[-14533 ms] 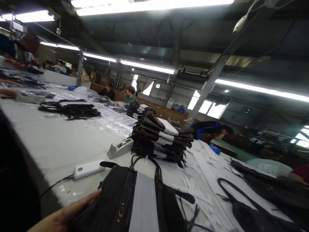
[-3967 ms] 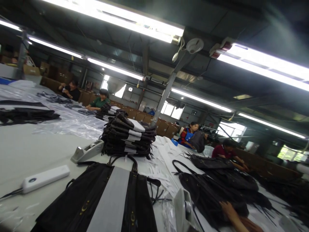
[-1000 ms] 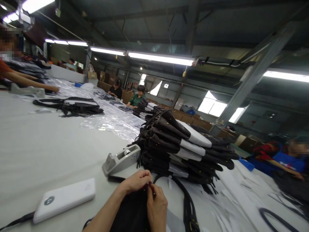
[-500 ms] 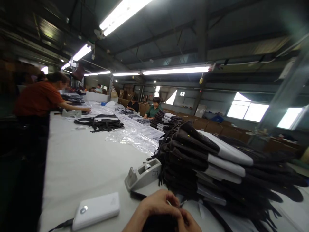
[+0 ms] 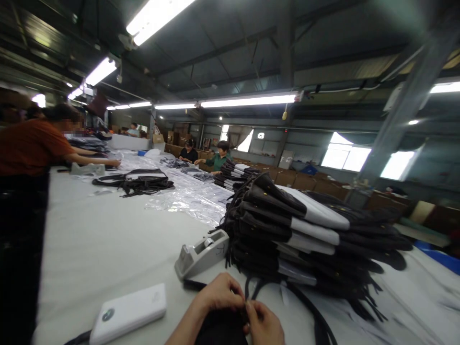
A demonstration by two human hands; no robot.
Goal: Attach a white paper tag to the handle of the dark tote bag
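Head camera: left hand (image 5: 222, 293) and right hand (image 5: 265, 327) meet, pinching some detail too small to identify on a dark bag (image 5: 221, 329) directly beneath them at the white table (image 5: 108, 235), neither hand clearly nearer, the bag's long axis cropped out.

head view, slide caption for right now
Left hand and right hand meet over a dark bag, near a tape dispenser and stacked bags.
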